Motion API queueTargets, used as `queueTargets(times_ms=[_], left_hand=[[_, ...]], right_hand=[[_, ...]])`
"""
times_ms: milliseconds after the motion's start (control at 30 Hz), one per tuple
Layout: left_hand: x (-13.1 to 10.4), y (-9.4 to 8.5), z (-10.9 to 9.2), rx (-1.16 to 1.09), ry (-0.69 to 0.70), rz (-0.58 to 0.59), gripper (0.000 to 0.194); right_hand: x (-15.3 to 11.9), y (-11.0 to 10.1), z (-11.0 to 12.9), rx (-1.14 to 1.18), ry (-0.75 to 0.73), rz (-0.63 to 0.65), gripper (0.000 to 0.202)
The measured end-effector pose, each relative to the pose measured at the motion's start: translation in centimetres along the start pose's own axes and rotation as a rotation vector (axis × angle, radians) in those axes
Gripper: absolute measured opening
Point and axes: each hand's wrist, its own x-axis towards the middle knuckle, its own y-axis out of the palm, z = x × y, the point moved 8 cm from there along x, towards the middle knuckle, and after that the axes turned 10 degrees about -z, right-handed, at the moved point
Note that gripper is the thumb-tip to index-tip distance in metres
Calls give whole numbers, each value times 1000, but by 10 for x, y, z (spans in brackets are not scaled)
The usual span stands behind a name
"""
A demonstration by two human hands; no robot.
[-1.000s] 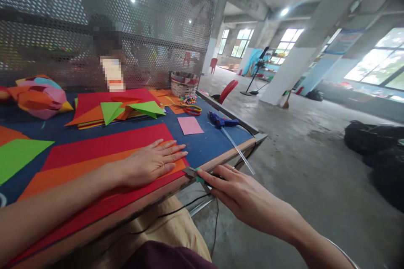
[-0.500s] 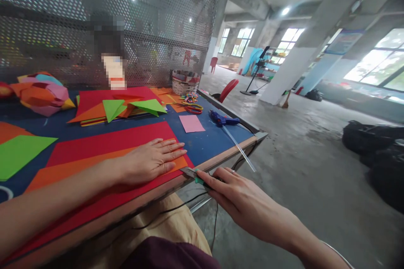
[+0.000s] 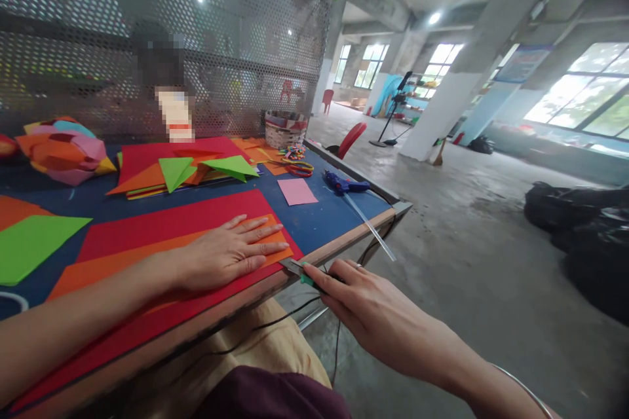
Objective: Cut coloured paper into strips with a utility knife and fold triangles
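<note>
My left hand [image 3: 228,250] lies flat with fingers spread on an orange paper strip [image 3: 103,267], pressing it onto a large red sheet [image 3: 171,218]. That sheet reaches the front edge of the blue-topped table. In my right hand [image 3: 356,294] is a utility knife [image 3: 305,273] with a green part near its blade. The blade lies at the right end of the orange strip, close to the table's wooden edge. Whether it touches the paper I cannot tell. Most of the knife's handle is hidden by my fingers.
Beyond the red sheet lie a pink paper square [image 3: 297,192], a blue glue gun [image 3: 344,183] with a clear stick, and scissors [image 3: 297,167]. Further back are stacked coloured papers [image 3: 184,177], a woven basket [image 3: 285,129] and a folded paper ball [image 3: 66,150]. Green paper [image 3: 42,242] is at left.
The camera view has shifted slightly. My left hand's fingers look a little more spread on the orange strip. The knife stays at nearly the same place by the paper's right end.
</note>
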Motion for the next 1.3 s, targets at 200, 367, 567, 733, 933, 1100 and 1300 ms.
queueTargets(times_ms=[200, 367, 567, 733, 933, 1100, 1300], left_hand=[[0, 0, -2, -3, 9, -8, 49], [-1, 0, -1, -15, 7, -9, 50], [0, 0, 1, -27, 16, -21, 49], [0, 0, 0, -36, 12, -16, 49], [-1, 0, 0, -40, 7, -6, 49], [-2, -3, -2, -44, 5, -9, 48], [-2, -2, -1, -50, 7, -10, 48]], right_hand=[[0, 0, 8, -32, 19, 31, 53], [1, -2, 18, -20, -23, 2, 53], [3, -1, 27, -14, -41, -33, 56], [5, 4, 32, -25, -47, 6, 61], [6, 7, 38, -12, -82, 5, 64], [8, 9, 45, -12, -110, 2, 64], [11, 10, 53, 8, -129, 1, 62]])
